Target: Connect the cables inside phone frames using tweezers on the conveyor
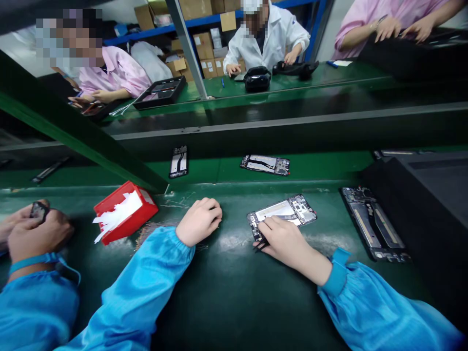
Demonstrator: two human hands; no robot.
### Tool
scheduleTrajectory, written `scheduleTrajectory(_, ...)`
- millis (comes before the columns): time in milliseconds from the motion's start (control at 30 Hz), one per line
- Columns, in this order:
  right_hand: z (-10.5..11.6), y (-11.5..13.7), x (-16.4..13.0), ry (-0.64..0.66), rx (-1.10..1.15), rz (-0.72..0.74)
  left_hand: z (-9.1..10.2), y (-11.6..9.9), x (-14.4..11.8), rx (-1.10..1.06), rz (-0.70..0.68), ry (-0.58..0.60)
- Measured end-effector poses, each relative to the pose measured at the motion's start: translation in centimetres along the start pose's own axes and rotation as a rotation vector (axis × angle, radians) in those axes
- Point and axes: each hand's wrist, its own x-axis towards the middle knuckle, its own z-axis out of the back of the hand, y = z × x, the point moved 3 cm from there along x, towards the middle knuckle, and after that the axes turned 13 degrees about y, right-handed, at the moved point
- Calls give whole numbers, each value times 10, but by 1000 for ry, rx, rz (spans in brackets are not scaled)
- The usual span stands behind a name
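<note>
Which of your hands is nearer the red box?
Left. The left hand rests closed on the bench just right of the red box; the right hand is farther right, on the phone frame.

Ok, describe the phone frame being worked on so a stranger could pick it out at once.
On the near green bench, between the red box and the black tray, lies an open phone frame. Unlike the others nearby, the right hand rests on it, holding tweezers.

Red box [126, 212] of white strips, two phone frames [179, 162] on conveyor, black tray [160, 92]
</note>
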Motion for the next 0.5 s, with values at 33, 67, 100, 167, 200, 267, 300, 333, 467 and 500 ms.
scheduleTrajectory(33, 0, 1, 2, 8, 10, -13, 0, -5, 4, 3, 0, 2)
scheduleTrajectory(67, 1, 1, 3, 15, 19, -29, 0, -8, 7, 3, 2, 3)
scheduleTrajectory(100, 1, 1, 4, 20, 25, -49, 1, -11, 9, 0, 8, -3)
scheduleTrajectory(167, 0, 1, 5, 26, 35, -86, 5, -11, 8, -8, 44, -24)
scheduleTrajectory(200, -1, 0, 6, 28, 36, -103, 6, -8, 6, -4, 72, -29)
scheduleTrajectory(267, -2, -1, 7, 32, 29, -128, 7, 0, -2, 24, 134, -8)
scheduleTrajectory(300, -3, -2, 8, 34, 23, -138, 7, 3, -5, 39, 156, 14)
scheduleTrajectory(333, -3, -2, 9, 36, 16, -145, 6, 6, -7, 48, 167, 36)
scheduleTrajectory(467, -2, -5, 12, 28, 11, -139, 1, 5, -5, 23, 140, 78)
scheduleTrajectory(500, -2, -5, 12, 23, 11, -134, 0, 3, -3, 20, 135, 84)
